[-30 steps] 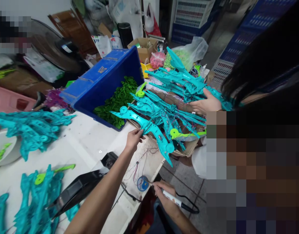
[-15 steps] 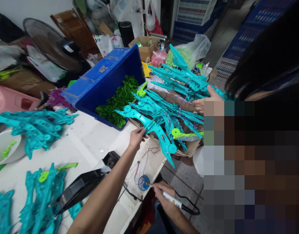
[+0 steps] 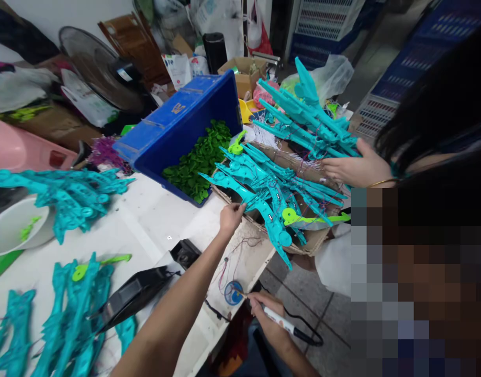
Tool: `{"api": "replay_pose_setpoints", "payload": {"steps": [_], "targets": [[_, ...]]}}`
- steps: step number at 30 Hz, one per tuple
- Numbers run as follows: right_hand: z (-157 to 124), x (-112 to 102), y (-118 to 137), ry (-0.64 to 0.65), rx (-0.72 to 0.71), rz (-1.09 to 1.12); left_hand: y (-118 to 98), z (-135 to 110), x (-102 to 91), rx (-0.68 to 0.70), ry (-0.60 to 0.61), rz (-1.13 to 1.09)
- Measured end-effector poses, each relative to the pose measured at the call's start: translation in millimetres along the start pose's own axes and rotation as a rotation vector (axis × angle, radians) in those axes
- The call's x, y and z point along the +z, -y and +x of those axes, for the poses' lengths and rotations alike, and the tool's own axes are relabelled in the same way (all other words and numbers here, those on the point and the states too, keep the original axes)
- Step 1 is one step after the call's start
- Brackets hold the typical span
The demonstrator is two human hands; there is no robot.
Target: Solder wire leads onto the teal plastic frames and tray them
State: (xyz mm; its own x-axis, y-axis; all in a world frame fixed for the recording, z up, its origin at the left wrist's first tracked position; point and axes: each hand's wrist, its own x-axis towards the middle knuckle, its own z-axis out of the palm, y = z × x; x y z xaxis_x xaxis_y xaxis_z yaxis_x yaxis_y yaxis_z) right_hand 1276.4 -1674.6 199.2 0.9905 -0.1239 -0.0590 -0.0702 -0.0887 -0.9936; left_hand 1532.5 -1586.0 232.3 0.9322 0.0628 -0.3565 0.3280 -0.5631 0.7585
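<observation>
My left hand [image 3: 231, 218] reaches across the white table and pinches the middle of a long turquoise plastic part [image 3: 267, 211]. That part lies over other turquoise pieces [image 3: 246, 170] heaped in a cardboard box [image 3: 317, 244]. Lower down, my right hand [image 3: 270, 310] is closed around the white handle of a soldering iron [image 3: 279, 320]. Its tip is at a small round blue tin [image 3: 233, 292] near the table edge. Thin red wires [image 3: 235, 252] lie beside the tin. A bright green piece [image 3: 289, 217] rests on the heap.
A co-worker's hand [image 3: 356, 166] is at another turquoise bundle [image 3: 309, 123] at the right. Behind the heap, a tipped blue crate [image 3: 173, 112] holds green leaves. A black device [image 3: 136, 293] sits beside my left forearm. More turquoise parts [image 3: 77, 314] and a white bowl [image 3: 12, 235] are at the left.
The view has shifted a little to the left. The part in my left hand has turned slightly and sits closer to the heap. The co-worker's bundle is tilted differently.
</observation>
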Motion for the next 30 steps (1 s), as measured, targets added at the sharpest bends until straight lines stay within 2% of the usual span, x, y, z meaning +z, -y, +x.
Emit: {"api": "replay_pose_setpoints", "payload": {"steps": [3, 6, 8, 11, 17, 23, 30], "targets": [[1, -1, 0, 0.041, 0.001, 0.011, 0, -2, -4.8, 0.052, -0.081, 0.092], [0, 1, 1, 0.031, -0.015, -0.013, -3, -6, -10.7, 0.145, -0.177, 0.193], [-1, 3, 2, 0.011, -0.023, -0.033, -9, -7, -13.7, 0.202, -0.188, 0.247], [-3, 6, 1, 0.009, -0.020, -0.041, -21, -6, -15.1, 0.244, -0.124, 0.327], [-8, 11, -6, 0.035, -0.015, -0.044, -32, 9, -21.1, 0.152, 0.045, 0.419], [-8, 13, -5, 0.040, -0.038, -0.055, -19, 17, -30.4, 0.199, 0.084, 0.329], [-11, 16, -12, 0.056, -0.044, -0.053, -14, 13, -31.8, 0.172, 0.073, 0.208]]}}
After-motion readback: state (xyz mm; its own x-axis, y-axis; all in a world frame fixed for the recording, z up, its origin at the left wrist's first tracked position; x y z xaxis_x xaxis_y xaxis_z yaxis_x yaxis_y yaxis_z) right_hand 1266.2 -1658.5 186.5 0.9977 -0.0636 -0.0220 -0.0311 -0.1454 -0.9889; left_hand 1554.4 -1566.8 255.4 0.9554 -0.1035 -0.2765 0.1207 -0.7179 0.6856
